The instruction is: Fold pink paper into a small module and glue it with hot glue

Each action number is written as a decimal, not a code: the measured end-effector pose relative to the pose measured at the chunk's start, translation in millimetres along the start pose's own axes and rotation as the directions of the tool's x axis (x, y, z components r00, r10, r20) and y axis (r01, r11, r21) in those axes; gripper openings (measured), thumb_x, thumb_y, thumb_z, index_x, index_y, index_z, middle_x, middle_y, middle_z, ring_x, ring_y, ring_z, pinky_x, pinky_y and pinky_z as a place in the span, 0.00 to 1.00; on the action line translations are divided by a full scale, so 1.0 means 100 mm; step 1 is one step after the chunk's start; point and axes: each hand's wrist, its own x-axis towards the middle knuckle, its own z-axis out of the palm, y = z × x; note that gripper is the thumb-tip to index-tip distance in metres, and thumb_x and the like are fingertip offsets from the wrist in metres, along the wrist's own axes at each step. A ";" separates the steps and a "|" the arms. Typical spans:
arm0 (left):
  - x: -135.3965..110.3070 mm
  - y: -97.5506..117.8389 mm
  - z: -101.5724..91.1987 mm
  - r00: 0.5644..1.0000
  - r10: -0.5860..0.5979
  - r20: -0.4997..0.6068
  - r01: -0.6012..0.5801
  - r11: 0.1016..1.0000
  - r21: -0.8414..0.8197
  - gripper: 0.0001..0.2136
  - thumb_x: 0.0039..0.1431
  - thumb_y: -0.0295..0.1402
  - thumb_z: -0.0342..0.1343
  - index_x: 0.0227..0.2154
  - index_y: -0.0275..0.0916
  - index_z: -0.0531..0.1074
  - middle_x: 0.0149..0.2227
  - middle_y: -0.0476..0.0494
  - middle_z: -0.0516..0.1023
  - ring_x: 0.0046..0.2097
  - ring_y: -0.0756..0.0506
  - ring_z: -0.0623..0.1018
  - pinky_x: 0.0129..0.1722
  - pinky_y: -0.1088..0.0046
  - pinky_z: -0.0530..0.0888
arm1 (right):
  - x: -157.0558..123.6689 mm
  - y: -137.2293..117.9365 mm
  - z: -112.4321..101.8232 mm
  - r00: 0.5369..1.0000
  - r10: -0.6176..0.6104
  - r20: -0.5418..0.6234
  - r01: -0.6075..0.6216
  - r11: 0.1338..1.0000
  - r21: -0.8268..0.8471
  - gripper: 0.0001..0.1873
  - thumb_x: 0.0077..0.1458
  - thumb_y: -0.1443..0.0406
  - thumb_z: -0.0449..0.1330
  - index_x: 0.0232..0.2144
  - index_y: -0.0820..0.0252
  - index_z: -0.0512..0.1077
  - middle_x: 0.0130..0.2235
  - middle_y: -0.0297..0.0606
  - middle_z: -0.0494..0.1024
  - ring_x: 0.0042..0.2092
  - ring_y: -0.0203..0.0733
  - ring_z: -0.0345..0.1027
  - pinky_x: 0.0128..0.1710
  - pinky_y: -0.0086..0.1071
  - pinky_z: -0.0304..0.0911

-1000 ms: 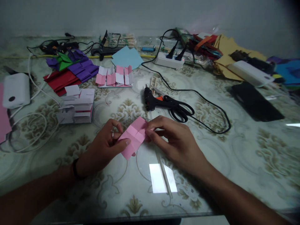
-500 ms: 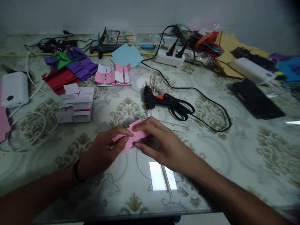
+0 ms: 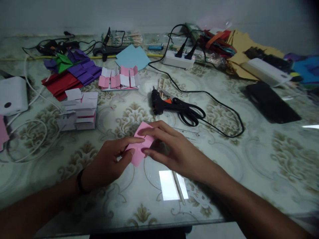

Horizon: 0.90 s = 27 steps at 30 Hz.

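Note:
A small pink piece of folded paper (image 3: 138,153) is held between both hands, just above the patterned tabletop. My left hand (image 3: 112,159) grips its left side, thumb below and index finger lying across the top. On the right side, my right hand (image 3: 171,146) pinches the paper with thumb and fingers; part of the edge is hidden behind them. Beyond the hands lie a black glue gun (image 3: 159,104) and black-handled scissors (image 3: 191,114), overlapping each other. Pink and white folded paper pieces (image 3: 119,79) stand in a row farther back, and a white folded paper stack (image 3: 82,111) sits to the left.
A white power strip (image 3: 174,60) with black plugs stands at the back, its cable looping right. Purple folded paper (image 3: 86,71), red paper (image 3: 61,84) and light blue sheets (image 3: 133,58) lie back left. A black phone-like slab (image 3: 271,103) rests at right.
The pink paper's flaps have come together from a spread cross-like shape into a flatter diamond. Both hands stay in nearly the same place; the view has shifted slightly.

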 end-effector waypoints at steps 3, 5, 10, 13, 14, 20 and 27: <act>0.00 0.00 0.00 1.000 -0.024 0.016 0.024 0.999 -0.021 0.18 0.66 0.26 0.53 0.53 0.39 0.81 0.32 0.52 0.85 0.23 0.52 0.70 0.25 0.76 0.68 | 0.00 0.01 -0.02 1.000 -0.007 0.024 0.007 1.000 -0.007 0.14 0.70 0.67 0.66 0.56 0.52 0.73 0.57 0.43 0.74 0.58 0.47 0.74 0.60 0.42 0.71; 0.00 0.01 0.00 0.999 -0.029 0.034 0.031 0.999 -0.044 0.18 0.65 0.26 0.52 0.53 0.39 0.81 0.35 0.50 0.87 0.25 0.52 0.72 0.26 0.76 0.69 | 0.00 0.02 -0.02 0.999 0.004 0.036 -0.004 1.000 -0.011 0.14 0.69 0.68 0.67 0.55 0.53 0.73 0.55 0.43 0.74 0.55 0.47 0.75 0.56 0.41 0.72; 0.00 0.01 0.00 0.999 -0.036 0.039 0.038 0.998 -0.053 0.15 0.66 0.29 0.54 0.51 0.40 0.82 0.23 0.58 0.72 0.23 0.52 0.66 0.24 0.76 0.65 | 0.01 0.02 -0.02 0.999 0.024 0.024 -0.023 0.999 -0.026 0.09 0.66 0.72 0.67 0.45 0.58 0.73 0.49 0.41 0.73 0.47 0.43 0.74 0.47 0.36 0.72; 0.01 0.01 0.00 0.997 -0.059 0.046 0.061 0.997 -0.050 0.14 0.67 0.31 0.56 0.51 0.41 0.82 0.26 0.55 0.76 0.26 0.51 0.71 0.27 0.75 0.68 | 0.00 0.03 0.00 1.000 -0.006 0.009 0.006 1.000 -0.024 0.07 0.66 0.74 0.66 0.40 0.58 0.73 0.47 0.40 0.72 0.45 0.41 0.72 0.46 0.34 0.70; 0.01 0.01 0.00 0.996 -0.070 0.053 0.073 0.996 -0.055 0.14 0.67 0.31 0.56 0.52 0.41 0.81 0.28 0.54 0.79 0.27 0.50 0.73 0.28 0.75 0.69 | 0.00 0.03 0.00 1.000 -0.018 0.005 0.018 1.000 -0.020 0.07 0.66 0.75 0.65 0.40 0.58 0.74 0.47 0.40 0.72 0.45 0.41 0.72 0.46 0.34 0.70; 0.03 0.02 -0.01 0.984 -0.176 0.022 0.177 0.983 -0.055 0.14 0.68 0.36 0.57 0.51 0.41 0.82 0.29 0.52 0.82 0.32 0.47 0.79 0.30 0.74 0.73 | -0.02 0.00 0.05 0.997 -0.062 -0.056 0.061 0.998 -0.016 0.06 0.68 0.73 0.64 0.41 0.58 0.78 0.49 0.43 0.75 0.47 0.41 0.75 0.46 0.34 0.73; 0.02 -0.01 0.03 0.982 -0.169 -0.082 0.170 0.985 -0.001 0.13 0.65 0.33 0.61 0.50 0.42 0.82 0.33 0.51 0.86 0.30 0.48 0.80 0.31 0.74 0.73 | -0.02 -0.05 0.08 0.984 -0.107 -0.139 0.092 0.989 -0.115 0.03 0.71 0.68 0.64 0.42 0.60 0.79 0.55 0.49 0.78 0.55 0.46 0.79 0.55 0.37 0.74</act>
